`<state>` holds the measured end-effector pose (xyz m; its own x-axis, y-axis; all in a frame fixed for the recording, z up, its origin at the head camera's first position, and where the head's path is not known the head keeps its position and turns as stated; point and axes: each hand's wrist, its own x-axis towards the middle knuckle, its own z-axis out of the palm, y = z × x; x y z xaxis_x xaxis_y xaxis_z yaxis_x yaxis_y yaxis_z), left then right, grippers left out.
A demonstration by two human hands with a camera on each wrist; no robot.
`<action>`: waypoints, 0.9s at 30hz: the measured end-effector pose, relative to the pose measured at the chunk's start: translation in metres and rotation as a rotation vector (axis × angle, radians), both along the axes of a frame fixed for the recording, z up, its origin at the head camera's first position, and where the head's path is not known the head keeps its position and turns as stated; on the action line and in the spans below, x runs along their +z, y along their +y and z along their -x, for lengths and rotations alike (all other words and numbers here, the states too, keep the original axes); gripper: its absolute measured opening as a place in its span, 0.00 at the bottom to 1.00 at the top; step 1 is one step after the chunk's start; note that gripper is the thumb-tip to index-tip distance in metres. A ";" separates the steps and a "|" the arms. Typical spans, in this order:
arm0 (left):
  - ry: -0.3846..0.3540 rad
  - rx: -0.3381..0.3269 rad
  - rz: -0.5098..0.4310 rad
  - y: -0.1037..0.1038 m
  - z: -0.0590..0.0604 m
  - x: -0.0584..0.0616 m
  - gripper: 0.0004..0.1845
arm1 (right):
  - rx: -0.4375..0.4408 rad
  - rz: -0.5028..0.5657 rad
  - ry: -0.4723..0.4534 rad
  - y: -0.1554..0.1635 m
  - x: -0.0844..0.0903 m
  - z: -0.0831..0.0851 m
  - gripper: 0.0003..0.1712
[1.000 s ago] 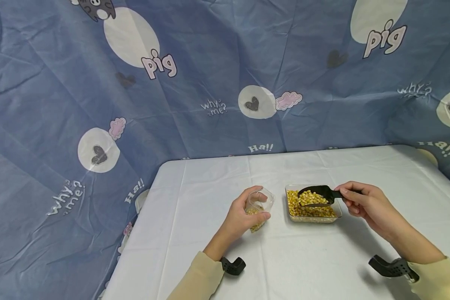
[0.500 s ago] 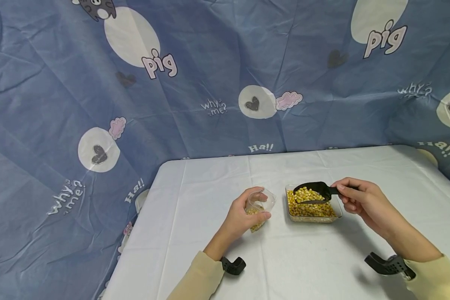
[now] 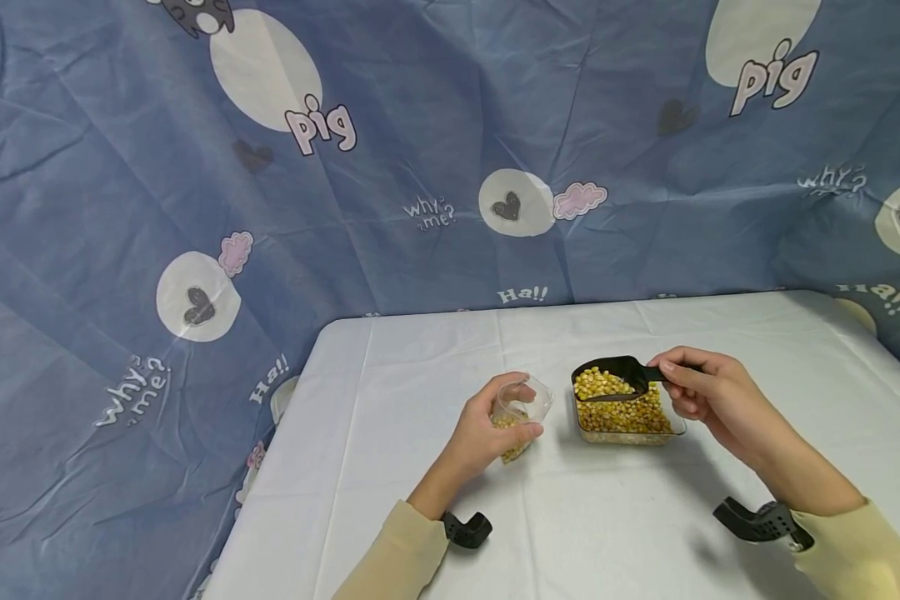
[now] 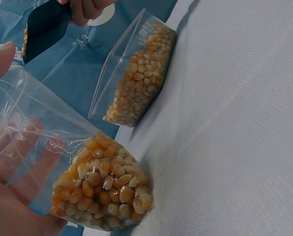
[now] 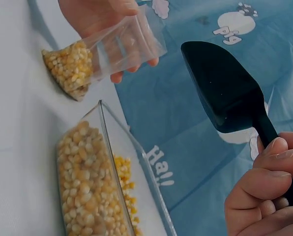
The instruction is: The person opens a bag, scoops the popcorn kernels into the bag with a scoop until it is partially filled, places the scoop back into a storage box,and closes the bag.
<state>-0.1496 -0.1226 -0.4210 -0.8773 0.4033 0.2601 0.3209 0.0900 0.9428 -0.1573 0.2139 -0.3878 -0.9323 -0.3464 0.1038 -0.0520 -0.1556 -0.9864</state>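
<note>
My left hand [image 3: 487, 429] holds a clear plastic bag [image 4: 104, 184] upright on the table, its mouth spread wide between thumb and fingers. Corn kernels fill the bottom of the bag. Pinched by its handle in my right hand [image 3: 708, 387], a black scoop [image 3: 615, 375] carries a heap of yellow kernels. The scoop hangs level over the left part of a clear rectangular container [image 3: 630, 437] of corn kernels. In the right wrist view the outside of the scoop [image 5: 225, 88] shows, apart from the bag, and its load is hidden there.
A white cloth covers the table [image 3: 607, 517]. Behind it hangs a blue printed curtain [image 3: 420, 267]. Black bands with camera mounts [image 3: 467, 531] sit on both wrists. The container's glass rim [image 5: 104, 142] rises between the bag and my right hand.
My right hand has moved left and slightly up with the loaded scoop, from the container's middle to its left edge. The left hand and bag have stayed nearly still.
</note>
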 end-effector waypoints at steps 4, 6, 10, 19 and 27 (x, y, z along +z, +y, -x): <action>-0.001 0.006 0.016 0.000 0.000 0.000 0.35 | -0.008 0.005 0.003 -0.005 0.002 0.000 0.14; 0.001 0.008 0.021 0.000 0.000 0.000 0.35 | -0.013 0.002 0.003 -0.008 0.003 0.001 0.15; 0.008 0.012 0.029 -0.001 0.000 0.001 0.35 | -0.017 0.002 -0.002 -0.013 0.005 0.002 0.14; 0.021 0.006 0.009 -0.001 0.000 0.000 0.34 | -0.005 -0.008 0.003 -0.025 0.008 0.006 0.15; 0.026 -0.005 0.019 -0.002 0.001 -0.001 0.34 | -0.007 -0.027 0.004 -0.039 0.012 0.006 0.14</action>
